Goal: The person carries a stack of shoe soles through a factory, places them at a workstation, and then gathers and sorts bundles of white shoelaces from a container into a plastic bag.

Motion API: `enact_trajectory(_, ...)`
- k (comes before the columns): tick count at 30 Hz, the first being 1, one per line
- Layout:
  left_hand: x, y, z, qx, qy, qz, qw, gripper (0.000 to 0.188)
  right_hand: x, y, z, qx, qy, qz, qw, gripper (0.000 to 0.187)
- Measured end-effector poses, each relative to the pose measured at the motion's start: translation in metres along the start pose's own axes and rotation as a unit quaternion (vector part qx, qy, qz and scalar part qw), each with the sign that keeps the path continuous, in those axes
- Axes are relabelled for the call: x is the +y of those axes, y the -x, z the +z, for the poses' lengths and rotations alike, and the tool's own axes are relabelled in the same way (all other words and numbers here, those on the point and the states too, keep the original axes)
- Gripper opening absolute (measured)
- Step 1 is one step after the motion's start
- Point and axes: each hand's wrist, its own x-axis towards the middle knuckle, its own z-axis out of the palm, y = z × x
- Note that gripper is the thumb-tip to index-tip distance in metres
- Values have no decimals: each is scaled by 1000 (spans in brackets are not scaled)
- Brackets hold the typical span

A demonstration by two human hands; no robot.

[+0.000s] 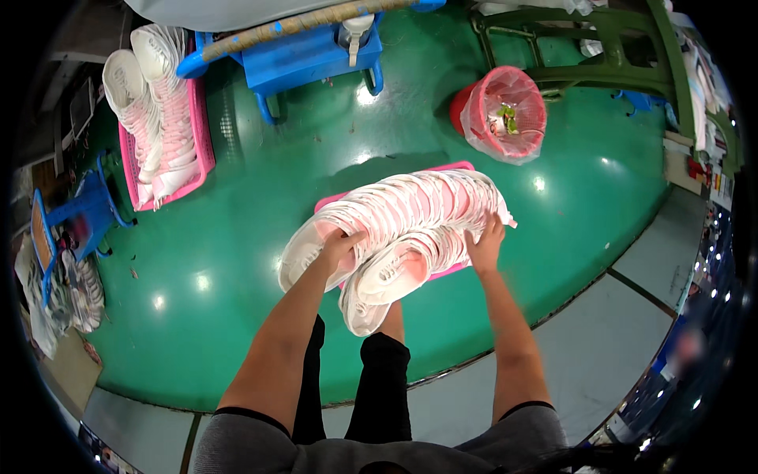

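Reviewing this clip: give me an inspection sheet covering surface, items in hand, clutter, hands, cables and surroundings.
Surface: glossy green floor with light reflections.
Job's things: nested rows of white-and-pink shoe uppers over a pink basket.
Clutter: small dark scrap on the floor.
Hands: left hand at the rows' left end, fingers in an opening; right hand against their right end.
Cables: none clearly seen.
Surroundings: red lined bin, blue stand, second pink basket holding uppers.

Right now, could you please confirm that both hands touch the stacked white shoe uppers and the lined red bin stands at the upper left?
Not quite: the head view shows the lined red bin at the upper right. The left hand and right hand do touch the stacked white shoe uppers.
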Motion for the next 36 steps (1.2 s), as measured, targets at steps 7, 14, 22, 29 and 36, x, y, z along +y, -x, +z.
enact_trajectory(7, -5, 47, 0, 121, -215, 166, 955, 33, -51, 52, -3, -62, -82, 37, 994, 62)
enact_trajectory(14, 13, 186, -27, 141, -316, 309, 886, 26, -118, 101, 0, -129, -235, -75, 960, 42)
enact_trajectory(22, -19, 416, -122, 222, -414, 307, 827, 21, -164, 237, -57, -428, -136, 10, 893, 36)
enact_trajectory(29, 5, 468, -162, 196, -312, 354, 859, 21, -174, 281, -106, -545, -122, 44, 828, 31)
enact_trajectory(36, 132, 447, -221, 87, -392, 332, 853, 35, -322, 151, -103, -475, -158, 64, 863, 32)
